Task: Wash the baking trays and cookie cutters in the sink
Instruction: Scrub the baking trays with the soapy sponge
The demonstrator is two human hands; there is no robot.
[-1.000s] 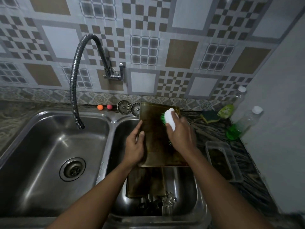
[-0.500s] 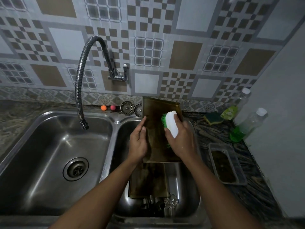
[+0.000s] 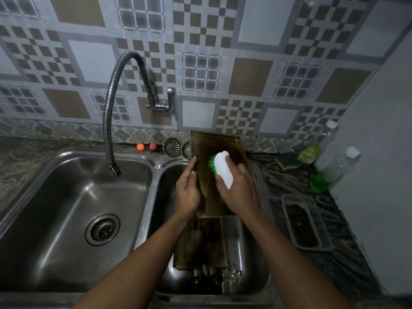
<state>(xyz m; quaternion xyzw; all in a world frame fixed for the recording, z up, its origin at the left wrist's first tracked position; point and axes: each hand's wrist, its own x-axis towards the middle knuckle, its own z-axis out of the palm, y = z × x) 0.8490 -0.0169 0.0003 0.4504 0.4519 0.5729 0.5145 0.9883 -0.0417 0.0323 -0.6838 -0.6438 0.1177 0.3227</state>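
A dark, stained baking tray (image 3: 217,144) stands tilted over the right sink basin (image 3: 249,259). My left hand (image 3: 187,192) holds its left edge, fingers along the rim. My right hand (image 3: 239,192) grips a white scrub brush (image 3: 224,169) with green bristles, pressed against the tray's face. A second stained tray (image 3: 200,241) lies flat in the basin below. Several metal cookie cutters (image 3: 214,278) sit at the basin's near end.
The left basin (image 3: 73,210) has a drain and a flexible steel faucet (image 3: 111,121) hanging over it. Two strainers (image 3: 172,147) and two small balls (image 3: 140,147) sit behind the sink. On the right counter are a sponge (image 3: 287,161), soap bottles (image 3: 334,170) and a plastic container (image 3: 305,221).
The brush has slid slightly down the tray face with my right hand. My left hand keeps hold of the tray edge. The view has shifted a little.
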